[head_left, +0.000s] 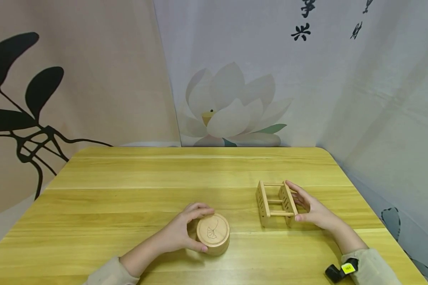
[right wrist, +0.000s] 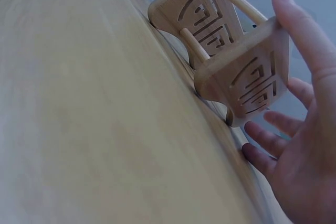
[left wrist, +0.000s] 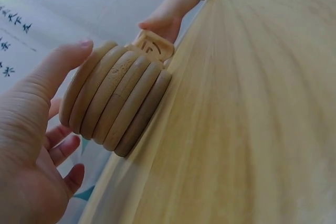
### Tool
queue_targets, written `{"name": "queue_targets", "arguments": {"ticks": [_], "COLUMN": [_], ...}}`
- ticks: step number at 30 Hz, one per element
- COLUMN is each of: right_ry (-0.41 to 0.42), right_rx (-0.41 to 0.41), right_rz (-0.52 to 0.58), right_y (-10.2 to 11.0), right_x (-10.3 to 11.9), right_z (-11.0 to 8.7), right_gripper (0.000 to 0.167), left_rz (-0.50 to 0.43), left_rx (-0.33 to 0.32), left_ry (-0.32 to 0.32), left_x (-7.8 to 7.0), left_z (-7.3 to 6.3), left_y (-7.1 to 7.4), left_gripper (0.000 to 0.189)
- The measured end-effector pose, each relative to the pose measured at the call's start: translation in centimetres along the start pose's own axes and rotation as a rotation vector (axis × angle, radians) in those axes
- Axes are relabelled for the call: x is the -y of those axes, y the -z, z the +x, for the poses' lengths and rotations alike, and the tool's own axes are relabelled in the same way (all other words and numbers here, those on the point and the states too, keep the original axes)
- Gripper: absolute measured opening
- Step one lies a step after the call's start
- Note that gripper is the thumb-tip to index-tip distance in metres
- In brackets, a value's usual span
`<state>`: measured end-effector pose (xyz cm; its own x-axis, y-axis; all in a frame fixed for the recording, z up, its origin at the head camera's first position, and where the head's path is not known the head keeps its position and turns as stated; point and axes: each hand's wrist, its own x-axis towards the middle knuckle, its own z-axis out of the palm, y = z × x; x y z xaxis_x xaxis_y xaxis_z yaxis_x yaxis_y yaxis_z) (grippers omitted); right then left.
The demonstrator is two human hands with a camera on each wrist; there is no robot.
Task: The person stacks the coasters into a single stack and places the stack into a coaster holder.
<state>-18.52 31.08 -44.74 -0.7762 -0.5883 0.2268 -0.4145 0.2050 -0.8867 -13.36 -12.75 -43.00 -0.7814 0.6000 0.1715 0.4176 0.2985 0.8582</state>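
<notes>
Evidently, both items stood on the yellow, wood-grained bench [head_left: 128, 206], between the person's hands. The round, upright stack of pale wooden discs [head_left: 214, 233], its top engraved with a leaf, lay immediately right of the left hand [head_left: 180, 229]. That hand's fingers were spread to the disc's width and held it, thumb at the near rim, forefinger towards the far one. The pale wooden rack with slotted panels and round rods [head_left: 275, 201] lay right of the stack and slightly farther off, its panels' long axis running roughly away from the person. The right hand [head_left: 314, 209] was nearer it, fingers spanning and holding the right panel by its ends. Grip firmness could not be determined.
</notes>
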Motion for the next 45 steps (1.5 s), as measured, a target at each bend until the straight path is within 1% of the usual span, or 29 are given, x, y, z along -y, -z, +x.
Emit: {"name": "queue_targets", "arguments": {"ticks": [7, 10, 17, 22, 25, 29, 33, 36, 41, 45], "right_ry": [0.012, 0.019, 0.082, 0.041, 0.042, 0.082, 0.172, 0.232, 0.271, 0.311], "right_rx": [0.005, -0.010, -0.070, -0.107, -0.112, -0.096, -0.080, -0.079, -0.096, -0.093], "right_rz": [-0.004, -0.008, -0.094, -0.131, -0.131, -0.106, -0.098, -0.088, -0.055, -0.030], "right_y": [0.0, 0.0, 0.6, 0.6, 0.5, 0.2, -0.6, -1.5, -3.0, -4.3], "right_x": [0.0, 0.3, 1.6, 3.0, 3.8, 4.8, 6.1, 7.1, 8.3, 8.8], "right_z": [-0.1, -0.1, 0.0, -0.1, 0.0, 0.2, 0.7, 1.1, 1.3, 1.3], "right_gripper": [0.091, 0.092, 0.093, 0.096, 0.097, 0.096, 0.096, 0.095, 0.091, 0.087], "left_rz": [-0.026, -0.036, -0.042, -0.037, -0.051, -0.077, -0.085, -0.090, -0.114, -0.137], "left_rx": [-0.026, -0.038, -0.063, -0.080, -0.082, -0.084, -0.095, -0.108, -0.123, -0.119], "left_ry": [0.011, 0.008, -0.011, -0.014, -0.016, -0.019, -0.020, -0.007, 0.034, 0.042], "left_x": [-0.1, -0.1, -0.4, -0.6, -0.7, -0.6, -0.5, -0.5, -0.6, -0.4], "left_z": [-0.2, -0.2, -0.4, -0.6, -0.7, -1.0, -1.2, -1.4, -1.8, -2.1], "left_y": [0.2, 0.4, 0.7, 0.9, 1.0, 1.1, 1.2, 1.1, 0.6, 0.3], "left_gripper": [0.093, 0.092, 0.090, 0.091, 0.090, 0.090, 0.092, 0.093, 0.097, 0.096]}}
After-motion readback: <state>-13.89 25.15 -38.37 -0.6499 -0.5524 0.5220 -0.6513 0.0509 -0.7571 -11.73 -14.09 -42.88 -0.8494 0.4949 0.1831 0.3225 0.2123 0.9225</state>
